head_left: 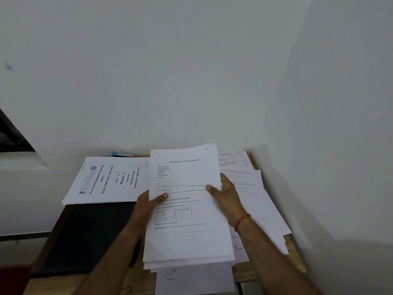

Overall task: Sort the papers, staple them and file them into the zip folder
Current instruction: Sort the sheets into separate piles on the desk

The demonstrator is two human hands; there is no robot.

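Observation:
I hold a stack of white printed papers (187, 235) upright above the table, its top sheet a letter with a small table printed on it. My left hand (148, 204) grips the stack's left edge, thumb on the front. My right hand (227, 194) grips the right edge, thumb on the front; a red thread circles that wrist. A booklet titled "Pre Examination Training" (106, 179) lies flat at the back left. Loose sheets (255, 188) are spread on the right. A black zip folder (85, 237) lies at the left under the booklet's near edge.
The wooden table (295, 254) stands in a corner of white walls. A small blue-and-white object (121, 153) lies by the back wall. More paper (191, 282) lies at the near edge. A dark window opening (10, 137) is at the left.

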